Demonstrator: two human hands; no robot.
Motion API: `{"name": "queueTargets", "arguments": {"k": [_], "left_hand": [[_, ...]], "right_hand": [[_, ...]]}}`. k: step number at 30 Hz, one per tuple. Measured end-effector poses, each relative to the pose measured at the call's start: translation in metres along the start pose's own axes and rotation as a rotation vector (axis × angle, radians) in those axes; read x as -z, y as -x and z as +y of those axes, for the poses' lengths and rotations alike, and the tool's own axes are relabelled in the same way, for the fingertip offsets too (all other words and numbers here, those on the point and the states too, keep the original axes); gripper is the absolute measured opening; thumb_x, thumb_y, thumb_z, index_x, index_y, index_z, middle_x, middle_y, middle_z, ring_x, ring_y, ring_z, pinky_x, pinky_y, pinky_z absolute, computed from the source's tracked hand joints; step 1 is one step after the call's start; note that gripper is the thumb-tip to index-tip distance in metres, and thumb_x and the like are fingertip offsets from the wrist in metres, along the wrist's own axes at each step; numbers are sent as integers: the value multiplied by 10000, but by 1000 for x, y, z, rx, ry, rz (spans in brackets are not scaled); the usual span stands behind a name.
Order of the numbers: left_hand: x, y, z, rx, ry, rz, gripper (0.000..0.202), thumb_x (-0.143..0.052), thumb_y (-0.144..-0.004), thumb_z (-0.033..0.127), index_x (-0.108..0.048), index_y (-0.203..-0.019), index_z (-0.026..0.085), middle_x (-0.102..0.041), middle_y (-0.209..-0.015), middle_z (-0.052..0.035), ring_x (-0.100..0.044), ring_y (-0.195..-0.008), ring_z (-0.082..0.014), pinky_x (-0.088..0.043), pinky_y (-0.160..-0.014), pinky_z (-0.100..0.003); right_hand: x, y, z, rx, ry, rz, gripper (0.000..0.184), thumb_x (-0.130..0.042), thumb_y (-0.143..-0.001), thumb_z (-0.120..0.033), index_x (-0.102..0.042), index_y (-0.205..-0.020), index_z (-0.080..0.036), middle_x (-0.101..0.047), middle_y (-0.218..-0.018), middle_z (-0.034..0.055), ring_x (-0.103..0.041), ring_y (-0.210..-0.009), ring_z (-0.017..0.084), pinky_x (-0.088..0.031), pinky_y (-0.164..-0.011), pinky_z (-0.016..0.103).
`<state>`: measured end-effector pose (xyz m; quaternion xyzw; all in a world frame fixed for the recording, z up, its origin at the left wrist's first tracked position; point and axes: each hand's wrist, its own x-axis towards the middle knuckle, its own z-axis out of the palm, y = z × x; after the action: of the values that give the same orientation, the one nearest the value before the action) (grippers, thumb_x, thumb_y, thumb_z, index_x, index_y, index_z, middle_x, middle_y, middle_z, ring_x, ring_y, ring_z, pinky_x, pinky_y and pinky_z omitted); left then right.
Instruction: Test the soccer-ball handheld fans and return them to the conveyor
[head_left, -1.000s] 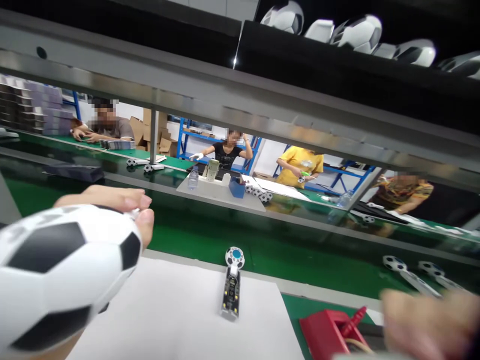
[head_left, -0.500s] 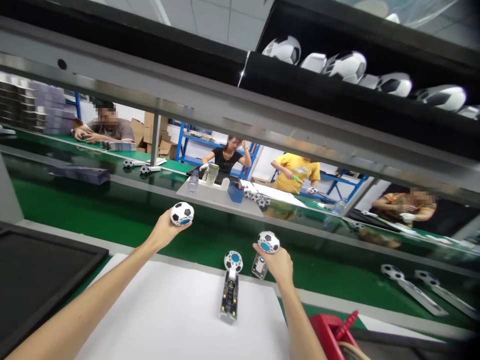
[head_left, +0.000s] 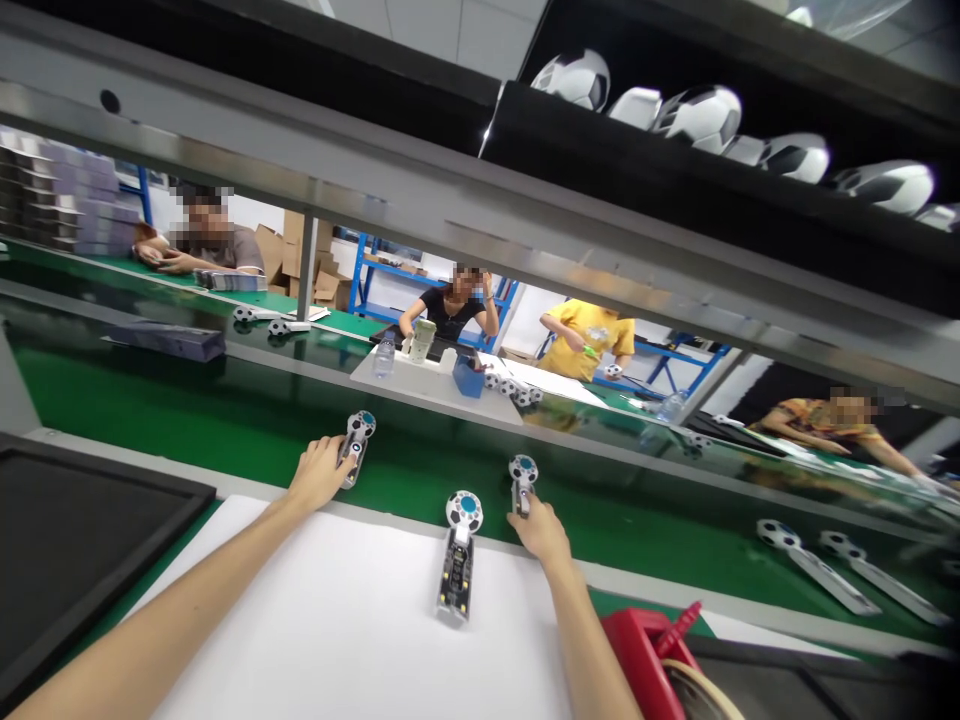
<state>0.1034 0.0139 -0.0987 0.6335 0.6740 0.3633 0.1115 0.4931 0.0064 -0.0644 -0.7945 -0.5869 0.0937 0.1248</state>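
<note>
I've lowered left hand [head_left: 318, 476] and right hand [head_left: 545, 530] past the bench's far edge [head_left: 645, 588], fingers closed on a unit [head_left: 523, 469] each, seemingly placing.

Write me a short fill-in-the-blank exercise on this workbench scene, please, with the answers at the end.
1. The left hand and right hand together hold ____ ball-headed units.
2. Between the hands, another unit rests its handle on a ____ sheet.
3. The tape dispenser by the right forearm is coloured ____.

Missing words: two; white; red.
</note>
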Motion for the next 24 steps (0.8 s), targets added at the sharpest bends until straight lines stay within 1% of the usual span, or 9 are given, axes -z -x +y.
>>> {"name": "queueTargets", "arguments": {"k": [4,8,11,13,15,17,19,22,24], "left_hand": [[3,0,-1,-25,-38,49,355,-559,-919,413,-585,-1169,162,-594,-1163,-89,-549,-1101,-256,-434,-957,-481],[7,2,3,-50,-16,132,255,-568,-913,355,-615,-1069,159,-591,-1127,-78,-524,-1115,-254,-418,-966,-474],[14,3,16,-95,29,213,166,-538,-896,249,-632,-1005,167,-570,-1124,-88,-469,-1163,-271,-379,-1008,-472],[21,3,29,-128,70,250,171,-490,-878,199,-641,-957,179,-557,-1116,-100,-446,-1168,-285,-360,-1030,-457],[29,2,44,-162,119,253,193,-457,-869,197,-637,-936,191,-552,-1117,-101,-446,-1160,-292,-354,-1035,-442],[38,3,58,-204,173,198,195,-448,-872,222,-630,-938,203,-565,-1108,-85,-483,-1125,-279,-380,-1002,-417],[44,4,70,-253,231,76,181,-462,-869,241,-631,-927,218,-599,-1053,-58,-549,-1024,-247,-428,-916,-372],[49,11,85,-297,309,-160,137,-527,-843,276,-652,-875,229,-639,-931,-28,-592,-844,-214,-450,-771,-326],[48,21,96,-297,374,-298,150,-577,-831,337,-667,-875,226,-652,-935,-32,-596,-833,-216,-450,-749,-321]], "right_hand": [[11,1,-4,69,-1,-10,344,-608,-945,-329,-571,-1249,-171,-545,-1314,112,-557,-1159,279,-469,-972,510],[18,4,-13,276,-121,-71,367,-605,-950,-327,-556,-1279,-173,-533,-1350,113,-548,-1188,278,-459,-992,503],[11,12,-27,387,-203,-114,393,-559,-974,-380,-539,-1304,-169,-553,-1329,116,-564,-1175,272,-457,-994,506],[2,20,-39,420,-230,-138,417,-537,-979,-427,-539,-1307,-169,-571,-1302,116,-577,-1156,270,-457,-989,510],[-7,28,-50,442,-240,-172,420,-575,-956,-437,-561,-1278,-168,-617,-1222,103,-610,-1091,257,-479,-957,492],[-10,35,-59,448,-242,-190,389,-635,-922,-412,-597,-1218,-162,-661,-1097,76,-644,-982,230,-507,-902,455],[-5,40,-65,432,-245,-163,343,-677,-890,-381,-628,-1144,-155,-679,-978,48,-653,-881,207,-516,-856,428],[14,49,-71,407,-277,-63,333,-744,-805,-347,-662,-1076,-170,-686,-906,31,-641,-826,207,-494,-838,417],[29,56,-77,405,-329,15,375,-780,-730,-333,-683,-1067,-201,-698,-912,34,-639,-845,231,-475,-835,410]]}}
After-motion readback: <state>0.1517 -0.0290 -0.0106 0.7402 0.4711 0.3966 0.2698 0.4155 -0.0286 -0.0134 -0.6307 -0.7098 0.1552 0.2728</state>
